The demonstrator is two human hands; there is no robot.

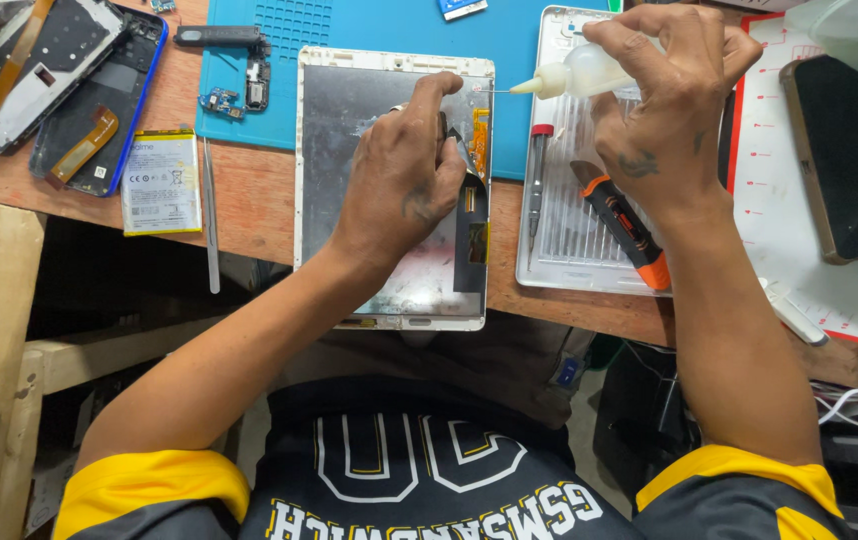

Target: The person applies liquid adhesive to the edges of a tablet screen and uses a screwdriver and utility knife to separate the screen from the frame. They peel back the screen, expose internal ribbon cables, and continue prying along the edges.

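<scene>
Your left hand (399,175) presses flat, fingers closed, on the opened tablet (349,120); your right hand (664,100), at 2 o'clock, grips the needle-tip bottle (574,75). You seem to be applying liquid; the next move needs a steady tip.

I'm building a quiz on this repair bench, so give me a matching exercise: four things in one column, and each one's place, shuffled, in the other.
Things:
1. squeeze bottle
2. opened tablet
3. orange-and-black knife
4. tweezers

Places:
A. on the white ridged tray
B. in the right hand
C. beside the loose battery
D. under the left hand

Pairs: 1-B, 2-D, 3-A, 4-C
</scene>
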